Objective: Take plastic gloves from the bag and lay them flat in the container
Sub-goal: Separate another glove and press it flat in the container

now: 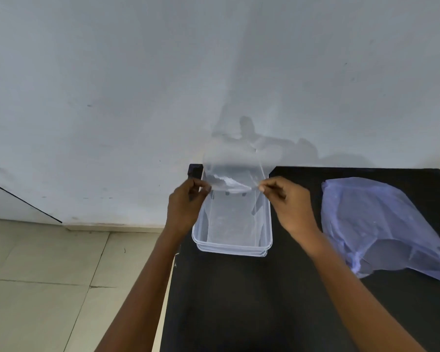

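Plastic glove [235, 162], clear and thin, hangs stretched above the far end of the clear container [232, 246] on the black tabletop [264, 301], each hand's grip pinching an edge: left hand [186, 207], right hand [287, 201]. The bluish bag [381, 224] lies well right.

Plastic glove [235, 161], clear: 1. Container [233, 247], clear plastic: 1. Bag [381, 224], pale violet: 1. Table [264, 301], black: 1. Hands: 2, left hand [186, 209], right hand [287, 201].
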